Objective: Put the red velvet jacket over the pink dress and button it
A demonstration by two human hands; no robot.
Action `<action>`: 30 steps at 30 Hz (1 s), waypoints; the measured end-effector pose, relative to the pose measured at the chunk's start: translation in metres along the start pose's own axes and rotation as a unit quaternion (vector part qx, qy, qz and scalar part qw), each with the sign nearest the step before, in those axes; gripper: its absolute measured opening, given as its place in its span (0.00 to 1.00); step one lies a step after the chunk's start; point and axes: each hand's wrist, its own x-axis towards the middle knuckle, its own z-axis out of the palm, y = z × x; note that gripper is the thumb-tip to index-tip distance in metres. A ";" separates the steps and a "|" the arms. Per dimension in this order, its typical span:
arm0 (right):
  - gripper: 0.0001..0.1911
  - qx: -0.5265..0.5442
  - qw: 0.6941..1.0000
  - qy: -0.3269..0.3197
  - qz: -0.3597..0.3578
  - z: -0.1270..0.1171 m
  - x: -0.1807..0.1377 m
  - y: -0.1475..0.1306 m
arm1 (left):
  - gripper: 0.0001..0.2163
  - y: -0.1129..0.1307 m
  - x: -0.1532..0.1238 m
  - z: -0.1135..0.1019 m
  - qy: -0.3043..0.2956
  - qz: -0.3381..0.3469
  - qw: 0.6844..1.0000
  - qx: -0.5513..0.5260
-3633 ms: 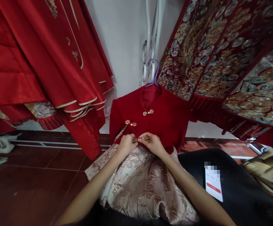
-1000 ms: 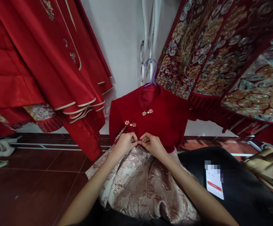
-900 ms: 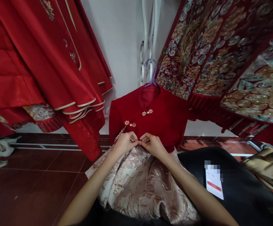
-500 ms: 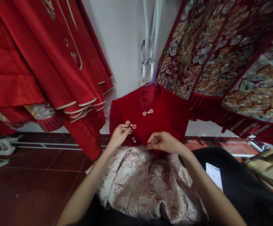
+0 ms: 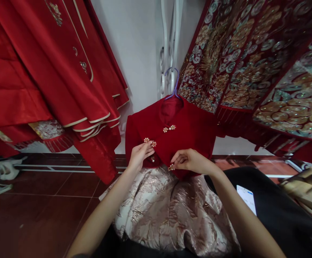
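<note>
A red velvet jacket (image 5: 196, 122) hangs on a purple hanger (image 5: 175, 91) in front of me, above a pale brocade skirt (image 5: 156, 211) with a metallic pattern. My left hand (image 5: 139, 154) pinches the middle flower clasp (image 5: 153, 144), its fingertips on the jacket's front edge. Just below those fingers, a flower clasp half with a pearl (image 5: 152, 159) shows on one front panel. The matching lower clasp half (image 5: 171, 167) is pinched by my right hand (image 5: 190, 160) at the other panel's edge. Near the collar, the top clasp (image 5: 169, 128) joins both panels.
Red satin garments (image 5: 91, 89) hang at the left, sequinned embroidered ones (image 5: 242, 71) at the right. A phone (image 5: 246, 200) lies on a black seat (image 5: 277, 215) to my right. White shoes (image 5: 8, 169) and a cable stand on the tiled floor (image 5: 45, 211) at the left.
My left hand has moved slightly up and right, covering part of the middle clasp. The right hand has risen slightly with the lower clasp half.
</note>
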 end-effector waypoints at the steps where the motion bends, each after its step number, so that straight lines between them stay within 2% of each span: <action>1: 0.07 0.002 1.000 0.003 -0.001 0.000 0.000 0.000 | 0.08 0.000 0.000 -0.001 -0.001 0.002 1.000 0.005; 10: 0.11 0.019 0.999 0.028 0.002 -0.001 0.000 0.000 | 0.10 -0.006 0.009 0.001 0.039 0.038 0.998 0.026; 15: 0.11 0.016 0.999 0.046 0.001 -0.001 0.000 -0.001 | 0.08 -0.004 0.010 0.004 0.044 0.013 0.998 0.035; 17: 0.11 0.014 0.999 0.043 -0.001 -0.001 0.000 0.000 | 0.10 0.001 0.009 0.006 0.023 -0.021 0.999 0.027; 20: 0.11 0.018 1.000 0.020 -0.002 -0.001 -0.001 0.000 | 0.14 0.013 0.011 0.011 -0.048 -0.060 0.996 0.051; 21: 0.11 0.018 1.000 0.008 -0.001 -0.002 -0.001 0.000 | 0.15 0.017 0.013 0.014 -0.073 -0.050 0.993 0.074; 23: 0.11 0.011 1.000 -0.013 0.004 -0.002 -0.003 0.000 | 0.16 0.027 0.020 0.022 -0.110 0.016 0.984 0.142; 26: 0.11 -0.009 0.999 -0.039 0.012 -0.003 -0.005 -0.003 | 0.12 0.038 0.032 0.037 -0.141 0.189 0.933 0.273; 28: 0.10 -0.022 0.998 -0.052 0.016 -0.005 -0.008 -0.005 | 0.10 0.042 0.038 0.046 -0.135 0.289 0.870 0.376; 30: 0.08 -0.032 0.998 -0.059 0.016 -0.008 -0.010 -0.007 | 0.09 0.043 0.040 0.053 -0.108 0.349 0.796 0.482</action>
